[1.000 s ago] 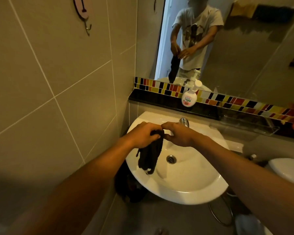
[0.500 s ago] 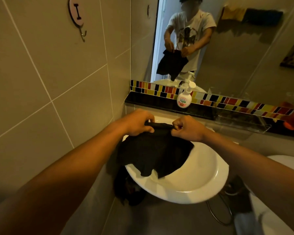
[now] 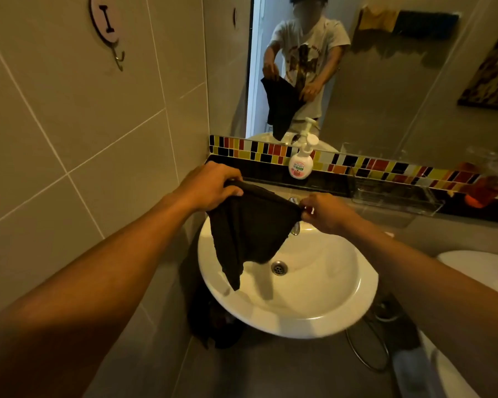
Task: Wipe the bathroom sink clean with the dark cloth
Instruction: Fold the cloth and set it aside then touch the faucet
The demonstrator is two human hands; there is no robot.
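The dark cloth (image 3: 250, 228) hangs spread in the middle of the frame, above the back-left part of the white sink (image 3: 314, 317); its lowest corner points down into the basin, left of the drain (image 3: 279, 267). It hides most of the faucet (image 3: 294, 225). On the dark ledge behind stands a white pump soap bottle (image 3: 300, 163), under the mirror (image 3: 385, 81) and the coloured tile strip (image 3: 385, 168). At upper left a wall hook (image 3: 110, 30) hangs on the tiles. The left hand (image 3: 210, 188) is closed around the cloth's upper left edge; the right hand (image 3: 327, 212) pinches its upper right corner.
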